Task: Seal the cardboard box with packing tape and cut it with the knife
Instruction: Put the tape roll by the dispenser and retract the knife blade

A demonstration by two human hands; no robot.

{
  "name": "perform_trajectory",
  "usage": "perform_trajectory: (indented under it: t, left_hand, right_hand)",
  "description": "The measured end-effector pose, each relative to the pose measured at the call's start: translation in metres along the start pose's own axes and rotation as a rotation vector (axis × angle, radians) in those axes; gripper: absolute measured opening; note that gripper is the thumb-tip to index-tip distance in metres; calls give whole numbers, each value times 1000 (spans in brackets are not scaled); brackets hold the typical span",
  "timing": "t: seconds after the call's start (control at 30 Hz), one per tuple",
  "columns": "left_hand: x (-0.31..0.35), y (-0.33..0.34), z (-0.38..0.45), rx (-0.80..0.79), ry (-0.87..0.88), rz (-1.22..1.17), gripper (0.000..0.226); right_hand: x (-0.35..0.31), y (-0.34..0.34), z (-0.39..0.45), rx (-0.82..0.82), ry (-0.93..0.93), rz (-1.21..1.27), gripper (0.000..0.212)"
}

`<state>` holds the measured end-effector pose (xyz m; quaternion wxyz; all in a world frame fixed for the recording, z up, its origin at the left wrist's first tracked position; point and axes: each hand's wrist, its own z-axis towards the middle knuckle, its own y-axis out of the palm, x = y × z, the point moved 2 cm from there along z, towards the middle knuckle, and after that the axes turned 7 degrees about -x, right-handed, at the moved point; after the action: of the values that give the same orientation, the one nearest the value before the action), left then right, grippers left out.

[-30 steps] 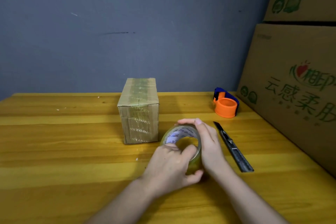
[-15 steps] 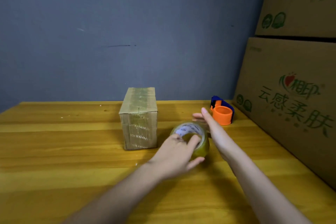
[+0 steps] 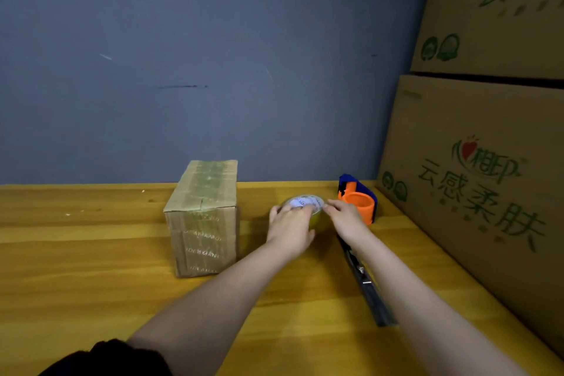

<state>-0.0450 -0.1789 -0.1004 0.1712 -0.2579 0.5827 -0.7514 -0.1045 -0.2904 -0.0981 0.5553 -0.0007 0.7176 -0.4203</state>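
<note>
Both hands at the tape roll (image 3: 305, 206) on the surface (image 3: 91, 253): left hand (image 3: 290, 227) fingers curled over it, right hand (image 3: 346, 218) fingertips pinching its rim. Box (image 3: 203, 220) left of the fingers; knife (image 3: 367, 287) beneath the right wrist. Best to steady the roll and peel slowly.

Box (image 3: 203, 220): brown cardboard, banded with glossy yellowish tape bearing pale repeated lettering. Roll (image 3: 305, 207): translucent yellow-green tape, white core label with dark print. Dispenser (image 3: 358, 200): orange body, blue rear. Knife (image 3: 366, 287): dark grey. Table (image 3: 91, 268): yellow wood grain. Wall (image 3: 183, 55): grey-blue. Right cartons (image 3: 476, 162): brown, green characters, red heart.
</note>
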Motion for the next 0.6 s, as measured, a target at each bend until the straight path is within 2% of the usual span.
perform_trajectory:
  t: [0.13, 0.4, 0.53, 0.6]
  left_hand:
    - [-1, 10, 20, -32, -7, 41, 46]
    - [2, 25, 33, -70, 31, 107, 50]
    - [7, 23, 18, -35, 51, 7, 62]
    - [14, 18, 4, 11, 91, -57, 63]
  right_hand:
    - [7, -3, 19, -43, 82, -74, 49]
    - [20, -4, 13, -80, 65, 10, 47]
    - [25, -15, 0, -57, 12, 26, 47]
    - [31, -23, -11, -14, 18, -106, 42]
